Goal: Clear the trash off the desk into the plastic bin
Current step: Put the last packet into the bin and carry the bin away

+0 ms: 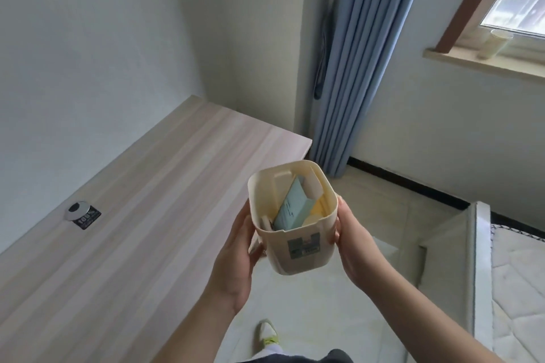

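Observation:
I hold a small cream plastic bin (298, 256) in the air, off the right end of the wooden desk (124, 215) and above the floor. My left hand (236, 256) grips its left wall and my right hand (354, 244) grips its right wall. Inside the bin stands a pale blue-green carton (295, 206), tilted, with cream and yellow pieces beside it. A green and grey label is stuck on the bin's near wall. On the desk I see only a round cable grommet (77, 210) with a black sticker next to it.
A blue curtain (362, 62) hangs in the corner behind the desk end. A window sill (460, 60) at upper right carries a paper cup (495, 43). A white bed frame with a mattress (483, 274) stands to the right. Pale floor tiles and my shoe (268, 333) lie below.

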